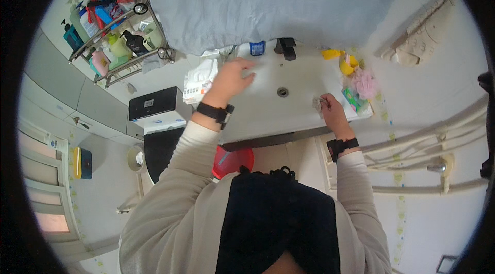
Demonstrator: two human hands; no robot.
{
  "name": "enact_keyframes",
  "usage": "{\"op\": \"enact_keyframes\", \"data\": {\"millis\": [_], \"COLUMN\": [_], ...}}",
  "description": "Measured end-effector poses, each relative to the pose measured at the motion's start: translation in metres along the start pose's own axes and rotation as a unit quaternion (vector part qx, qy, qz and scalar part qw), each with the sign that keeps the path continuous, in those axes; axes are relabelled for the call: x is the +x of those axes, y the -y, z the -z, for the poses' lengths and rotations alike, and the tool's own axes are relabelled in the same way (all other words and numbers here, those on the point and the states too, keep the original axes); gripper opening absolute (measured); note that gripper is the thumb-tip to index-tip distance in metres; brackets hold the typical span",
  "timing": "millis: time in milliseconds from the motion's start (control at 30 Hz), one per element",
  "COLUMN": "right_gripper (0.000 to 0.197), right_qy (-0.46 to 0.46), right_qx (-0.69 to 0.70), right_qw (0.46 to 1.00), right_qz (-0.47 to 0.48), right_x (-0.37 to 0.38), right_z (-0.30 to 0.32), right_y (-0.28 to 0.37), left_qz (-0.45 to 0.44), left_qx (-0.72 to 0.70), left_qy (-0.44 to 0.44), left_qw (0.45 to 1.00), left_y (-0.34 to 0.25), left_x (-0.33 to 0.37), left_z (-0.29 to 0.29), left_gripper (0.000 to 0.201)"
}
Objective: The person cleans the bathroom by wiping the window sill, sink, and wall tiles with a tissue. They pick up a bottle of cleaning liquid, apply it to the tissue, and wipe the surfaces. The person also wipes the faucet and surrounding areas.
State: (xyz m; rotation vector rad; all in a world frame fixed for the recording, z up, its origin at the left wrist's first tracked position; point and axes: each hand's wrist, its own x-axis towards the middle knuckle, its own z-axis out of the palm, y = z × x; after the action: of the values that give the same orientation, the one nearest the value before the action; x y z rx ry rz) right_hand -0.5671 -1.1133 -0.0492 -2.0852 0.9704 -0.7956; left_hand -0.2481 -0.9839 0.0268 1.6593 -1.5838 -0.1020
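The right hand [334,111] pinched a small, crumpled, greyish-white piece [317,103] between thumb and fingers, over the right portion of the white rectangular sink [304,122]. The left hand [236,79] was spread, thumb apart, beside a white soft pack [194,84] bearing dark and orange print. A dark-blue container [257,48] carried pale label lettering, too small to read. The sink's dark front edge [281,140] ran below both hands; its white floor extended between them around a round metal drain [282,92]. A green-and-blue box [352,100] and pink mesh puff [365,84] bordered the right hand.
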Motion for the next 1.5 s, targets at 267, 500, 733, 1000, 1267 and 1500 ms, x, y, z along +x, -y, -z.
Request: {"op": "enact_keyframes", "data": {"millis": [267,500,733,1000,1267,1500], "right_gripper": [0.025,0.024,0.021,0.014,0.02,0.023], "right_qy": [0.117,0.193,0.329,0.291,0.211,0.196], "right_qx": [-0.045,0.37,0.375,0.523,0.425,0.013], "right_qw": [0.989,0.857,0.805,0.726,0.868,0.942], "right_qz": [-0.081,-0.301,-0.321,-0.339,-0.145,0.273], "right_x": [0.123,0.187,0.219,0.213,0.21,0.211], "right_z": [-0.009,-0.063,-0.105,-0.143,-0.143,-0.14], "right_y": [-0.043,-0.076,-0.09,-0.096,-0.091,-0.119], "left_qz": [-0.081,-0.028,0.027,0.031,-0.032,0.001], "left_qx": [0.056,0.109,0.208,0.354,0.31,0.276], "left_qy": [0.101,0.069,0.059,0.135,0.041,0.015], "left_qw": [0.99,0.991,0.976,0.925,0.949,0.961], "left_y": [-0.001,0.015,0.017,0.012,0.03,0.011], "left_x": [0.084,0.13,0.168,0.178,0.186,0.161], "left_z": [-0.114,-0.16,-0.151,-0.161,-0.151,-0.163], "left_gripper": [0.057,0.058,0.052,0.041,0.016,0.041]}}
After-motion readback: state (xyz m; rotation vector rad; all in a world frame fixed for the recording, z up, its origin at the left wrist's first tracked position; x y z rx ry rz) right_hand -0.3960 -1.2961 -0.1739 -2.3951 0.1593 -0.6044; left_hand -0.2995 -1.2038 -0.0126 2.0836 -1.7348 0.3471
